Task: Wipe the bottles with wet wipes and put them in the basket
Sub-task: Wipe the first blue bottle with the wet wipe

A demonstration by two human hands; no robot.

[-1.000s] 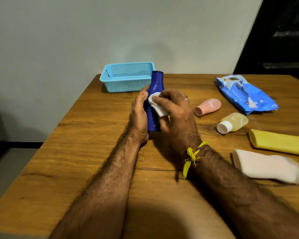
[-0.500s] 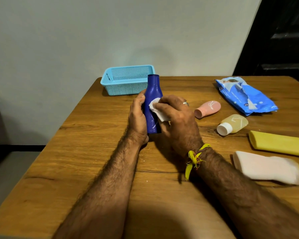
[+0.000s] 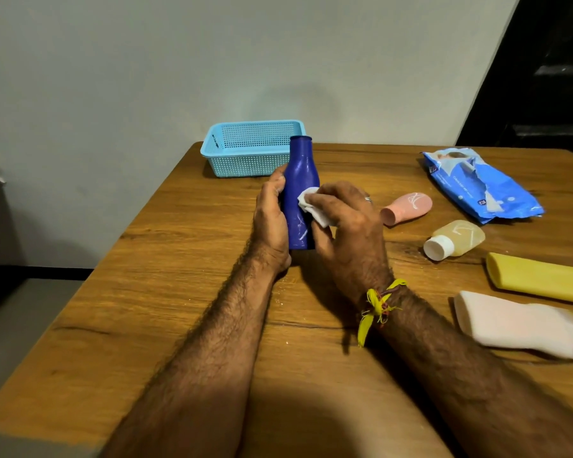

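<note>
The left hand (image 3: 272, 223) grips a glossy blue bottle (image 3: 300, 200); the right hand (image 3: 348, 226) pinches a crumpled wipe (image 3: 311, 208) against it, above a wood-grain table (image 3: 179, 259).

Bare table (image 3: 166, 292) left of the arms — right side crowded with lying bottles (image 3: 523, 328), wipes pack (image 3: 483, 190).

No wording can be read: the blue wipes packet (image 3: 480, 185) beside the pink bottle (image 3: 407, 208) carries white print too blurred to make out, and the bottles' white marks are illegible.
</note>
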